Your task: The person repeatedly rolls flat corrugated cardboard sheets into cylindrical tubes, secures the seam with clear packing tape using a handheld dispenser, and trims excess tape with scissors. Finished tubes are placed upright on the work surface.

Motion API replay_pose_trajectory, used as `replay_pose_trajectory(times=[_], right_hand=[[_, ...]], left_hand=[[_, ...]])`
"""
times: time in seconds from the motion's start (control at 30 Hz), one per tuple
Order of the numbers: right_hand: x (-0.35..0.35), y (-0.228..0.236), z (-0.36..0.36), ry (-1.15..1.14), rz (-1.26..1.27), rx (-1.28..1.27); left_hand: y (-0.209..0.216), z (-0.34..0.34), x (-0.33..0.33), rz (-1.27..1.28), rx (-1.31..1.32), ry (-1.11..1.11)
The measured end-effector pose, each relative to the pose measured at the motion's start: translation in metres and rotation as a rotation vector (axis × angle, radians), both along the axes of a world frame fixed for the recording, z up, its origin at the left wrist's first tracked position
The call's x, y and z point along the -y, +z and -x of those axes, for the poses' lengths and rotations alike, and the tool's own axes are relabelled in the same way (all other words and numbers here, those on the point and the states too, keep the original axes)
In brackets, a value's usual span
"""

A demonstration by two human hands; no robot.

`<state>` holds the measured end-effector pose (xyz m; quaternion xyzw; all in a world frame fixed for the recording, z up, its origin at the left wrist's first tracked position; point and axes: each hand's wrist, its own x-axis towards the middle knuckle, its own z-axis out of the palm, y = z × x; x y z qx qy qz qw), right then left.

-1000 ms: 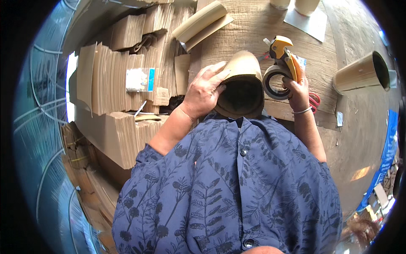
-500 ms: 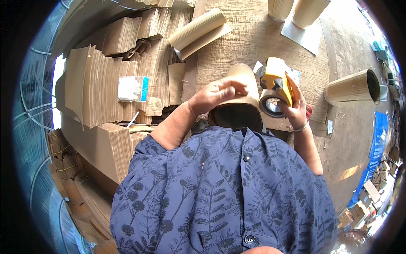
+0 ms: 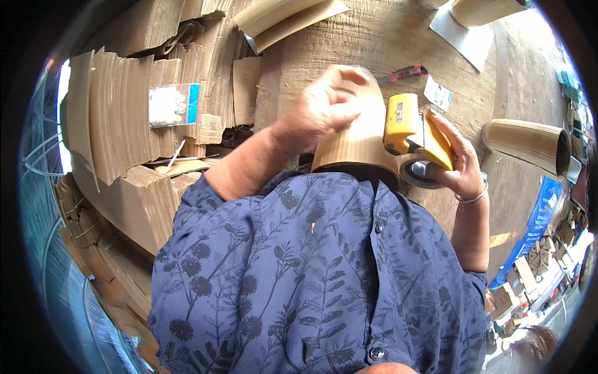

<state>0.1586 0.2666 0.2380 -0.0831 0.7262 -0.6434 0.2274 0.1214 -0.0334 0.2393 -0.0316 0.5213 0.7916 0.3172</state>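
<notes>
A rolled corrugated cardboard tube lies on the table right in front of me, its dark open end facing my body. Over its left side is my left hand, slightly blurred, with bent fingers apart and nothing visible in them; whether it touches the cardboard I cannot tell. My right hand grips a yellow tape dispenser with a tape roll in it, close beside the tube's right side. Past the tube lies a red and black box cutter, with a small printed packet nearby.
Stacked flat cardboard fills the left side, with a clear packet on top. A partly rolled sheet lies at the far left of the table. More cardboard tubes stand or lie at the right and far right. A blue sheet hangs beyond.
The tape dispenser has come down and tilted, away from the tube's far end, uncovering the box cutter. My left hand has lifted a little farther up the tube. The whole view has shifted.
</notes>
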Motion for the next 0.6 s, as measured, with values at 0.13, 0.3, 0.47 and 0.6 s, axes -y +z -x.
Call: replay_pose_trajectory(times=[0.13,0.3,0.47,0.6], right_hand=[[-0.009,0.005,0.012,-0.033,0.072,0.254],[-0.02,0.006,0.013,0.094,0.07,0.336],[-0.016,0.0,0.002,0.052,0.094,0.332],[-0.009,-0.007,0.01,0.055,0.115,0.258]], left_hand=[[-0.004,0.011,0.048,0.1,-0.12,0.14],[-0.013,-0.031,0.085,0.329,0.142,0.079],[-0.092,-0.086,0.062,0.468,-0.069,-0.085],[-0.06,-0.083,0.056,0.933,-0.446,-0.335]])
